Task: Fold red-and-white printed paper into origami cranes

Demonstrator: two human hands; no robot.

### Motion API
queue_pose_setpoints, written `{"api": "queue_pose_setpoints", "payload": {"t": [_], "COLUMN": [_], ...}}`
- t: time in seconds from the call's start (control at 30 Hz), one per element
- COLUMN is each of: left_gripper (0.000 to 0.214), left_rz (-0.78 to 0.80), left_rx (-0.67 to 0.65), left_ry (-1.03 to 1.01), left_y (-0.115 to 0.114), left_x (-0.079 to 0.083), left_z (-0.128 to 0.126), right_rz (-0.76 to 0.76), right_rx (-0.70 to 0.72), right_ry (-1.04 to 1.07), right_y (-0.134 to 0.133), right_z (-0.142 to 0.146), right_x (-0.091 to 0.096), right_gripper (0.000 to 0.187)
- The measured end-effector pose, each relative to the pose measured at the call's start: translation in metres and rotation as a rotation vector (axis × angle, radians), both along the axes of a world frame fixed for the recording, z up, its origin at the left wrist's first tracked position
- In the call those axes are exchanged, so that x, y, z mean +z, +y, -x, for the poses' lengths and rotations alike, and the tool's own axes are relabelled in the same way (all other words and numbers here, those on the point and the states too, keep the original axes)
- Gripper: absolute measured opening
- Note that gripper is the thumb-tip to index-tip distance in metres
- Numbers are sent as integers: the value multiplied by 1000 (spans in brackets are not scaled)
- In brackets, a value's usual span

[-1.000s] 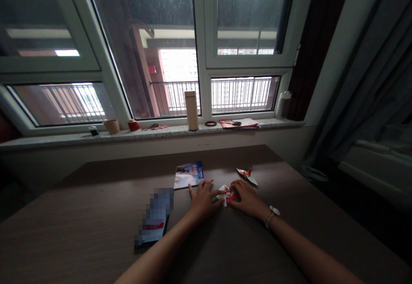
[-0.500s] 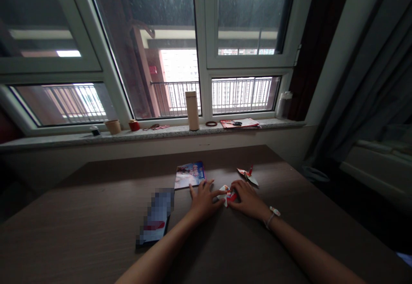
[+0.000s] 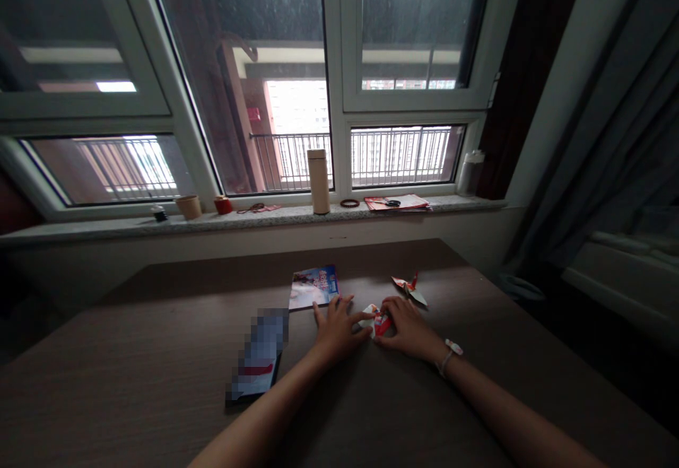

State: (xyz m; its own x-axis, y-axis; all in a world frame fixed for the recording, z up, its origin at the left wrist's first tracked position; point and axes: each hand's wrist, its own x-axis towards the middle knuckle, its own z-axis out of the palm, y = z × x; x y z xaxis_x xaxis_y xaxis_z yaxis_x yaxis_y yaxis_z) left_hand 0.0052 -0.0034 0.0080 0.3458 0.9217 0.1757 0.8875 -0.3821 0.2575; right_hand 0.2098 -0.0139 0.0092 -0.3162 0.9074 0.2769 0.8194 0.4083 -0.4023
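A small piece of folded paper (image 3: 380, 324), white with red and coloured patterns, lies on the dark wooden table between my hands. My left hand (image 3: 338, 332) holds its left side with thumb and index finger, the other fingers spread on the table. Curled over the right side, my right hand (image 3: 407, 328) presses the paper with thumb and fingers and hides part of it. A folded paper crane (image 3: 411, 290), white and red, rests just beyond my right hand. Past my left fingertips is a flat printed booklet or packet (image 3: 312, 288) in blue and pink.
A phone-like device (image 3: 257, 358) with a blurred screen stands left of my left forearm. On the windowsill (image 3: 276, 217) are a beige flask (image 3: 319, 182), a brown cup (image 3: 189, 206), a red spool (image 3: 223, 205), a bracelet (image 3: 349, 203), papers with scissors (image 3: 397, 203) and a clear bottle (image 3: 470, 172).
My hands stay on the folded paper with only a slight shift of the fingers. A small point of the paper near my thumbs shows less now. The whole view has moved slightly.
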Motion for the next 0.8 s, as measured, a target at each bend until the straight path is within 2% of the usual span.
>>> {"api": "queue_pose_setpoints", "payload": {"t": [0.17, 0.37, 0.63, 0.8], "left_gripper": [35, 35, 36, 33], "left_rz": [14, 16, 21, 10], "left_rx": [-7, -6, 2, -11], "left_ry": [2, -7, 3, -6], "left_y": [0, -1, -1, 0], "left_x": [2, 4, 4, 2], "left_z": [1, 0, 0, 1], "right_rz": [13, -9, -19, 3], "right_rx": [30, 9, -9, 26], "right_ry": [43, 103, 53, 73], "right_y": [2, 5, 1, 2], "right_z": [-4, -5, 0, -4], "right_x": [-1, -2, -2, 0], "right_gripper": [52, 28, 47, 51]}}
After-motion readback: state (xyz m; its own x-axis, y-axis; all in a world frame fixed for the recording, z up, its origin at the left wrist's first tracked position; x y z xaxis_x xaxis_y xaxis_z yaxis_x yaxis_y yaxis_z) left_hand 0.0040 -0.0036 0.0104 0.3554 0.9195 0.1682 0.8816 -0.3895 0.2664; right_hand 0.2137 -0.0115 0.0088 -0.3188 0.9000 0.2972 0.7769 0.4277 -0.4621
